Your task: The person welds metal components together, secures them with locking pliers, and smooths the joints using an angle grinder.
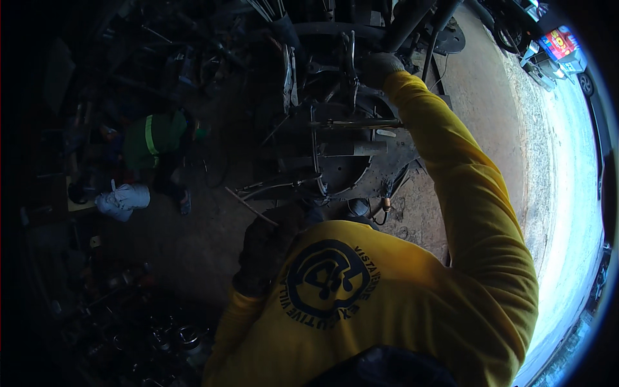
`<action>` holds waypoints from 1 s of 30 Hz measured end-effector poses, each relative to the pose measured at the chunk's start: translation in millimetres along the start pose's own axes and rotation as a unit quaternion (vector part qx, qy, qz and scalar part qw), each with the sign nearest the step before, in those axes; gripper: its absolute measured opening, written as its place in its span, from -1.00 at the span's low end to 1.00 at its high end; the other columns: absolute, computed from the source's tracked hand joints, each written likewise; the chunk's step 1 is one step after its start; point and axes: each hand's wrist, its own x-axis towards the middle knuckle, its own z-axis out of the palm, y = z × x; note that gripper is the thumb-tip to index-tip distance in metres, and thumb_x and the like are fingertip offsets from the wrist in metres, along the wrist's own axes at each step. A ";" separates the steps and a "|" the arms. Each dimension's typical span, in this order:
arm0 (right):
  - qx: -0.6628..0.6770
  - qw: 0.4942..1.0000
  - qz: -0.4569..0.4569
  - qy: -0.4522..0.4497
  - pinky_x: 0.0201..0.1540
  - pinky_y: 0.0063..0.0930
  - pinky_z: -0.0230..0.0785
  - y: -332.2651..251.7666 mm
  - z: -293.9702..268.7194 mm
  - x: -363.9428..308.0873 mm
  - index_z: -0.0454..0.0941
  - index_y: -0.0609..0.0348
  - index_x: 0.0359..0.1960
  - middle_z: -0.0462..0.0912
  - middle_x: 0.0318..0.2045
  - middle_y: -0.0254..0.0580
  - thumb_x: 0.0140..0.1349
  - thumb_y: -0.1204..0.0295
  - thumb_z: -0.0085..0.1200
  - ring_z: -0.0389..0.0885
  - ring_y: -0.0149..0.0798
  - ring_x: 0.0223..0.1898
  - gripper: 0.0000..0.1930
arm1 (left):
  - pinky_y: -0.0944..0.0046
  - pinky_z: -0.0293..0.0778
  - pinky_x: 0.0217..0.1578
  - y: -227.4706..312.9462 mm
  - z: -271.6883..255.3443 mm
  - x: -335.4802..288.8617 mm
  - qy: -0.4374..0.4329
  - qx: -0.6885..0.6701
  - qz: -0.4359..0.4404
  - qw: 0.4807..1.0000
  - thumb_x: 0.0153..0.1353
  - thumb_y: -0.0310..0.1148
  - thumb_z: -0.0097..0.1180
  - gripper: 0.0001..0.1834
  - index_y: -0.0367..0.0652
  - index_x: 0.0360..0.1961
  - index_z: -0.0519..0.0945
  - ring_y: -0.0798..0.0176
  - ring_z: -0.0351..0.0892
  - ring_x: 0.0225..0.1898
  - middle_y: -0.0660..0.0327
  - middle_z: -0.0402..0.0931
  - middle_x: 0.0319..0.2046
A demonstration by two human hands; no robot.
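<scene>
My left hand (258,248), in a dark glove, is close to my body at the lower middle. A thin pale rod (248,203) runs out of it toward the worktable; the fingers are mostly lost in shadow. Stretched far forward, my right hand (380,68) in a grey glove reaches the table's far side beside a dark upright pipe (409,26). Its fingers are hidden. Between the hands, a bent metal bar frame (316,148) lies on the dark metal worktable (338,171). Locking pliers (288,80) and a second pair (350,71) stand at its far end.
A bundle of thin rods (271,9) stands in a holder at the back. At left, a person in a green top (155,138) bends low near a pale cloth bundle (122,200). Dark clutter lies lower left. A bright road with parked vehicles (541,61) is at right.
</scene>
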 end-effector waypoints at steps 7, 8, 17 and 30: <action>0.022 0.998 -0.042 0.038 0.06 -0.08 0.60 -4.2 14.3 8.9 0.60 -0.13 0.19 0.73 0.03 -0.01 0.26 0.14 0.14 0.73 0.05 0.03 -0.55 | 0.20 0.65 -0.05 -4.3 5.8 4.4 0.009 -0.004 0.031 0.999 0.48 -0.26 0.14 -0.70 -0.28 0.05 0.57 0.28 0.62 -0.06 0.15 0.58 -0.14; 0.047 0.998 -0.046 0.023 0.06 -0.07 0.60 -16.8 1.7 -0.8 0.61 -0.06 0.16 0.73 0.02 0.02 0.27 0.14 0.13 0.73 0.06 0.02 -0.56 | 0.20 0.66 -0.06 -2.5 5.4 3.7 0.015 0.007 0.020 1.000 0.48 -0.26 0.14 -0.69 -0.28 0.06 0.57 0.27 0.63 -0.07 0.15 0.59 -0.14; 0.113 0.983 -0.095 0.110 0.01 -0.10 0.59 -8.6 7.5 -13.1 0.59 0.10 0.00 0.74 -0.16 0.04 0.30 0.36 0.07 0.73 0.09 -0.06 -0.73 | 0.22 0.68 -0.09 -2.9 7.7 9.4 0.016 0.010 0.009 1.000 0.47 -0.27 0.15 -0.69 -0.27 0.07 0.57 0.26 0.67 -0.04 0.12 0.63 -0.11; 0.055 0.974 -0.093 0.200 -0.10 -0.09 0.60 -2.1 23.7 -38.8 0.68 0.02 -0.14 0.74 -0.22 -0.09 0.27 0.30 0.08 0.74 0.03 -0.16 -0.79 | 0.24 0.69 -0.10 -14.0 7.8 5.4 0.046 -0.005 0.017 0.999 0.44 -0.26 0.19 -0.67 -0.27 0.07 0.61 0.29 0.68 -0.06 0.16 0.66 -0.10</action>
